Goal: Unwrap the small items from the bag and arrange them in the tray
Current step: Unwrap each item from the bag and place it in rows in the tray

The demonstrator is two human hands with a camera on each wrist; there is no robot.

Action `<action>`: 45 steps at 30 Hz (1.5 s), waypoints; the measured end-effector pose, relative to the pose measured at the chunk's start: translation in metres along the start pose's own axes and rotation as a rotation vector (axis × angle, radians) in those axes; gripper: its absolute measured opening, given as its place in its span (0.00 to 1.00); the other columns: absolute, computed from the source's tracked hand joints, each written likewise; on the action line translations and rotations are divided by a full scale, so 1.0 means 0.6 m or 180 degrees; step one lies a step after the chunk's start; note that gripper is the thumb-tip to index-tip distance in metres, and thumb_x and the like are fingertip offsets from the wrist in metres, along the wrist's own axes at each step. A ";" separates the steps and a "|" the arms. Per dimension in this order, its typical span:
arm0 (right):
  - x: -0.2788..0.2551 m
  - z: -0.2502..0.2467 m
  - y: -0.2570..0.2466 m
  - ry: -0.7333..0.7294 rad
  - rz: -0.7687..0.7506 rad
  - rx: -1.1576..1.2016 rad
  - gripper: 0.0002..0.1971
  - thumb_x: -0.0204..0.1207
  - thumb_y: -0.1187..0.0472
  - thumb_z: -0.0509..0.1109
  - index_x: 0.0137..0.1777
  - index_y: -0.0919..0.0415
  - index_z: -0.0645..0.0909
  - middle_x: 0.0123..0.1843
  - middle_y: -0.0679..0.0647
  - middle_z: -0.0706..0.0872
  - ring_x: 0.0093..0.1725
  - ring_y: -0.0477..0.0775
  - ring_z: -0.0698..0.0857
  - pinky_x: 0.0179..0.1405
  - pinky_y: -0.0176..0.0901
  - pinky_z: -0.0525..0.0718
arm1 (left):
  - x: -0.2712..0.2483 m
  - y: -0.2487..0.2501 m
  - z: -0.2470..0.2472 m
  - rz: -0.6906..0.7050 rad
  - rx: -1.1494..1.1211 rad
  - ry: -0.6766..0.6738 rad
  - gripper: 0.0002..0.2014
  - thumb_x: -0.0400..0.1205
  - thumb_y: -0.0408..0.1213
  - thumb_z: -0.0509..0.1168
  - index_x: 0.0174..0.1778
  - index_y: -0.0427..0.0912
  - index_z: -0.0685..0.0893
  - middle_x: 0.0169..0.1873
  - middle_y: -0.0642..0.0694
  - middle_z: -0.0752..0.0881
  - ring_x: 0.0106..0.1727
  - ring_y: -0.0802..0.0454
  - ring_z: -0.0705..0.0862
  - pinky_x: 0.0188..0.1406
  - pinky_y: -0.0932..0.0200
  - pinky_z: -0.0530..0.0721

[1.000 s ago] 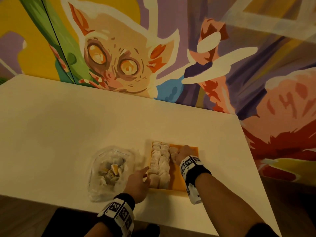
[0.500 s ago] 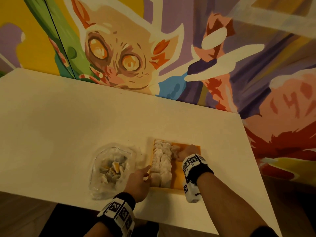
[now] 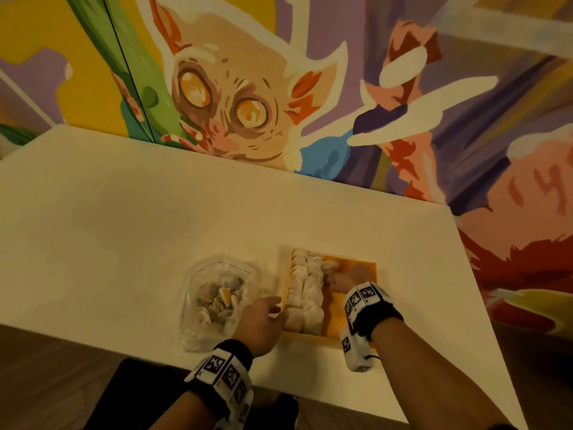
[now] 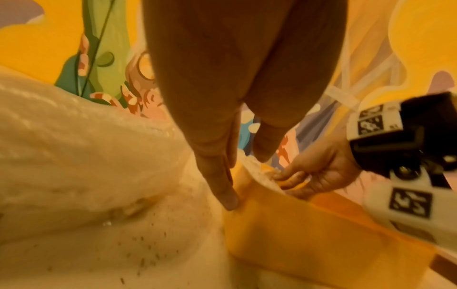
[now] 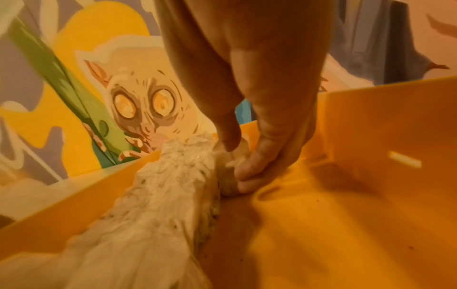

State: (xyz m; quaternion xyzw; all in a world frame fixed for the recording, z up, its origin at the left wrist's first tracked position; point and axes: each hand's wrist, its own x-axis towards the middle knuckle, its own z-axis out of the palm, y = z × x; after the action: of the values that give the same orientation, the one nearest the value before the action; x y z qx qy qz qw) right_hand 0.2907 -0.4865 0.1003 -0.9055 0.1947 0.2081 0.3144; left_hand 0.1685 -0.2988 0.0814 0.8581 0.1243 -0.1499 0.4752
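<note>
An unwrapped item (image 5: 228, 174) is being set in the tray (image 3: 353, 264) by the pinching right hand (image 3: 348, 276); the relaxed left hand (image 3: 262, 321) steadies the rim, and the bag (image 3: 214, 301) should be reached next.

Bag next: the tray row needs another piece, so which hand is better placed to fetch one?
Left. The left hand rests beside the bag, fingers straight on the tray wall, while the right hand pinches a white piece inside the tray.

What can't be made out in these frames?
- Bag contents: head view, too small and veiled by the plastic; in the left wrist view the bag is only a blur.
- Item under the right hand: fingers cover most of it, so wrapped or not is unclear.
- Tray near right corner: head view, hidden by the right wristband.
- Left hand: blur hides whether the thumb touches the white items.
</note>
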 end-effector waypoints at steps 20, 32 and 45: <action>-0.245 0.160 -0.094 -0.1750 -0.1554 -0.0531 0.27 0.79 0.59 0.67 0.77 0.54 0.65 0.59 0.59 0.87 0.54 0.63 0.88 0.52 0.48 0.88 | 0.032 -0.050 -0.166 0.0218 0.3680 -0.0613 0.32 0.81 0.57 0.59 0.81 0.59 0.58 0.73 0.44 0.74 0.75 0.38 0.65 0.69 0.45 0.69; -0.224 0.191 -0.066 -0.1549 -0.1240 -0.0175 0.22 0.79 0.56 0.65 0.71 0.63 0.73 0.63 0.63 0.84 0.61 0.65 0.84 0.63 0.58 0.82 | 0.046 -0.064 -0.142 0.0362 0.3686 -0.0270 0.18 0.83 0.48 0.61 0.69 0.51 0.76 0.62 0.48 0.83 0.70 0.44 0.70 0.66 0.48 0.71; -0.212 0.196 -0.051 -0.1563 -0.1039 0.0185 0.25 0.78 0.53 0.69 0.73 0.55 0.67 0.60 0.62 0.85 0.41 0.56 0.88 0.39 0.43 0.88 | 0.019 -0.053 -0.204 0.0391 0.1201 0.0040 0.13 0.87 0.49 0.59 0.54 0.43 0.80 0.47 0.46 0.80 0.50 0.45 0.76 0.50 0.55 0.71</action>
State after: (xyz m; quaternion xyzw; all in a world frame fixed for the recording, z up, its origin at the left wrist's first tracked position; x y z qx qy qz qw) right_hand 0.1689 -0.3595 0.0948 -0.8381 -0.0294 0.3619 0.4072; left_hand 0.1847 -0.1773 0.1139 0.9388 0.0443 -0.1359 0.3135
